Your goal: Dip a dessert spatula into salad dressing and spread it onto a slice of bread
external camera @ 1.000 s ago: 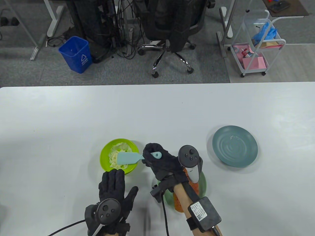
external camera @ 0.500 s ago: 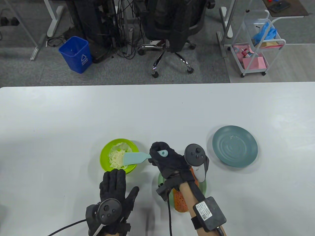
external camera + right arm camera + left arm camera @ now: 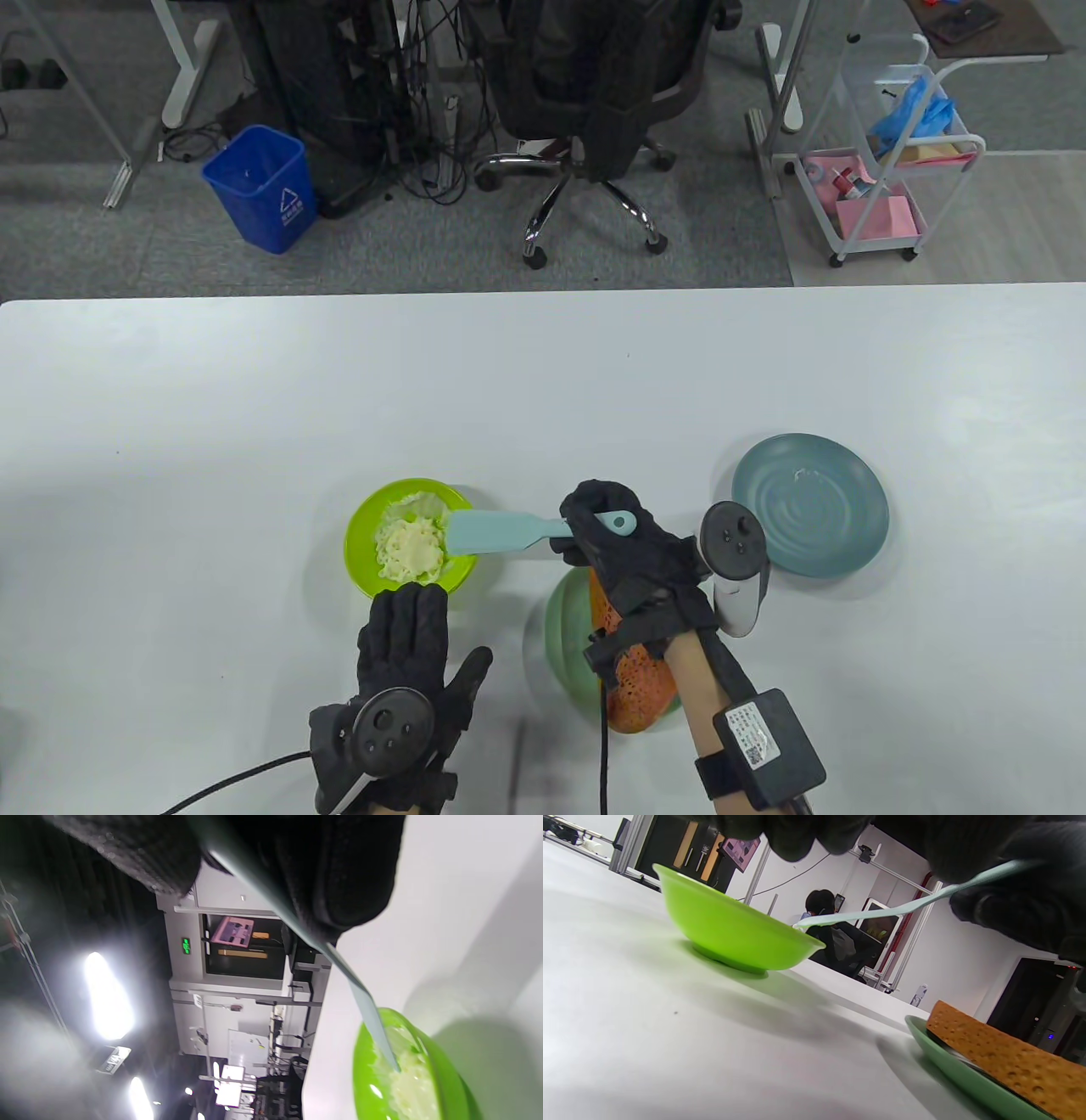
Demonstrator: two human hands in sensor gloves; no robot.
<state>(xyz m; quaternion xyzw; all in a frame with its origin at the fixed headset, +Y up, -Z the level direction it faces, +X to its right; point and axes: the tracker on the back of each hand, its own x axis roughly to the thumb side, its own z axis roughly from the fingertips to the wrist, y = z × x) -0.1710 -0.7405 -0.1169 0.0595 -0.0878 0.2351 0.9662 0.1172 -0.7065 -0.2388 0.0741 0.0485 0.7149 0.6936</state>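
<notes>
- Right hand [image 3: 624, 552] at lower centre-right of the table view, fingers wrapped around the handle of the light-blue dessert spatula [image 3: 501, 531]; handle end with its hole poking out over the knuckles.
- Spatula blade pointing toward frame left, hanging over the right rim of the lime-green bowl [image 3: 361, 564], above the pale salad dressing [image 3: 410, 550]; from the right wrist view, blade tip right at the dressing, contact not certain.
- Left hand [image 3: 407, 679] at lower centre-left, flat on the white surface [image 3: 543, 382] with fingers spread and holding nothing, fingertips just below the bowl.
- Bread slice [image 3: 635, 688], orange-brown and porous, lying on a green plate [image 3: 564, 628] at bottom centre, partly hidden under the right forearm, just right of the left hand.
- In the left wrist view, bread resting tilted on the plate rim at lower right, spatula crossing above it toward the bowl.
- Blue-grey plate [image 3: 810, 505] further right, near the right hand's tracker.
</notes>
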